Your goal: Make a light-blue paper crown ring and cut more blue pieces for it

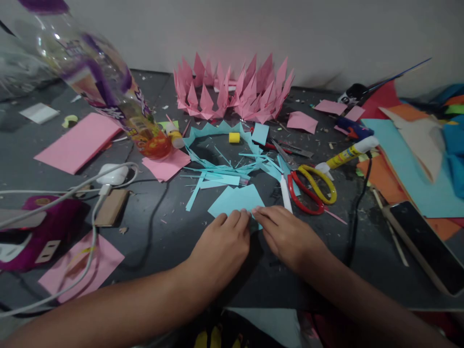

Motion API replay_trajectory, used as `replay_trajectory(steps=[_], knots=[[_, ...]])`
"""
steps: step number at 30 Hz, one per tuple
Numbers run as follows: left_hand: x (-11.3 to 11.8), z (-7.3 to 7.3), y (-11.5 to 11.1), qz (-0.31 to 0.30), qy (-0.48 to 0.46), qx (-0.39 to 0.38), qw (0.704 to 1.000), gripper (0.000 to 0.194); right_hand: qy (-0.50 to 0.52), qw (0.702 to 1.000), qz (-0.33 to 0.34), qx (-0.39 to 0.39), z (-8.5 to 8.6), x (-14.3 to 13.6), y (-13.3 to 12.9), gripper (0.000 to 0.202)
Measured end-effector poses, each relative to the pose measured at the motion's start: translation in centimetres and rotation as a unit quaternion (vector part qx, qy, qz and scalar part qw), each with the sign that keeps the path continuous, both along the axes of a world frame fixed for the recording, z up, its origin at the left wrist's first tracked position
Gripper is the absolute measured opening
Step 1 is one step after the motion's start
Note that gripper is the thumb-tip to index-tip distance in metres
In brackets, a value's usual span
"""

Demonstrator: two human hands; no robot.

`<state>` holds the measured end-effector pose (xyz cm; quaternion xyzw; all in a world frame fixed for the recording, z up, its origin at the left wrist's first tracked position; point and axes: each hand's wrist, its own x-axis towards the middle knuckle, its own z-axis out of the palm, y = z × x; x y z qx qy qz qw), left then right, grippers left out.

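Observation:
A light blue paper sheet point(237, 199) lies on the dark table in front of me. My left hand point(228, 237) is closed on its near edge, with the fingers curled. Close beside it, my right hand point(286, 232) pinches the same sheet near its right corner. The sheet's near part is hidden under both hands. Just beyond lie thin blue paper strips point(195, 191) and a zigzag-edged blue paper ring point(206, 129). A yellow cap point(234, 138) sits inside the ring. Scissors with red and yellow handles point(306, 205) rest to the right of the strips.
Pink folded-paper crowns point(203, 104) stand at the back. A tall bottle point(119, 92) stands at left, above white cables point(92, 246) and pink sheets point(79, 142). At right are a glue stick point(348, 154), a phone point(424, 241), a black cable and coloured papers point(395, 150).

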<state>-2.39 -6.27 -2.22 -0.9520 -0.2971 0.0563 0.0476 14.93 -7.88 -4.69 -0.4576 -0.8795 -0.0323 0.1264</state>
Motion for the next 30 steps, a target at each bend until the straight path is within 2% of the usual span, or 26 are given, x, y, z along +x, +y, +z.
replay_trajectory(steps=[6, 10, 17, 20, 25, 30], knots=[[-0.6, 0.4, 0.5, 0.029, -0.043, -0.044, 0.998, 0.032, 0.030, 0.997, -0.047, -0.045, 1.3, 0.1, 0.6, 0.026], [-1.2, 1.0, 1.0, 0.027, -0.054, -0.074, 0.995, 0.034, 0.045, 0.994, -0.027, -0.097, 1.5, 0.6, 0.8, 0.026], [-1.1, 1.5, 1.4, 0.027, -0.035, -0.087, 0.995, 0.036, -0.045, 0.998, -0.017, -0.036, 1.2, -0.2, -0.1, 0.032], [-1.1, 1.8, 1.4, 0.033, -0.019, -0.092, 0.995, 0.036, -0.025, 0.999, -0.017, -0.028, 1.1, -0.2, 0.0, 0.030], [-1.2, 1.8, 1.7, 0.046, -0.012, -0.099, 0.994, 0.022, 0.054, 0.996, -0.020, -0.069, 0.7, 0.1, 0.7, 0.030], [-1.2, 1.5, 1.7, 0.040, -0.015, -0.078, 0.996, 0.027, 0.025, 0.995, -0.085, -0.043, 1.0, -0.2, 0.8, 0.028]])
